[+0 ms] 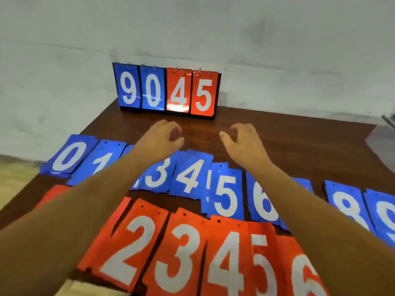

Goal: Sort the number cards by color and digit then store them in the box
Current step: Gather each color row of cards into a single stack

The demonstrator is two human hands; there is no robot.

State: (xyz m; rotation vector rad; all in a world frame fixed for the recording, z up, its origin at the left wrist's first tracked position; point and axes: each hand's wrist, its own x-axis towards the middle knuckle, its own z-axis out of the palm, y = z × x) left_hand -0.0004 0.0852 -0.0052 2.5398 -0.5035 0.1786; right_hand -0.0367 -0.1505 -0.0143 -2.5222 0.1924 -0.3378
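Head view. Both forearms reach forward over a brown table (299, 146). The left hand (162, 135) and right hand (243, 139) hover side by side and apart, above bare wood. The fingers of each are loosely curled and grip nothing.

Beyond the hands, against the wall (213, 28), stands a flip stand (166, 90). It shows blue 9 and 0, then red 4 and 5, hung on rings.

Just behind the hands, under the wrists and forearms, a row of blue cards lies flat. It runs outward to the left of the left hand with blue 1 (102, 163) and blue 0 (68, 155). Between the arms lie blue 3 (157, 173), blue 4 (192, 174), blue 5 (226, 195) and blue 6 (263, 199). To the right of the right arm lie blue 8 (346, 204) and blue 9 (384, 212). The arms hide the cards between.

Nearer the person lies a red row: red 2 (128, 248), red 3 (179, 259), red 4 (228, 263), red 5 (263, 263) and red 6 (305, 274), their edges overlapping.
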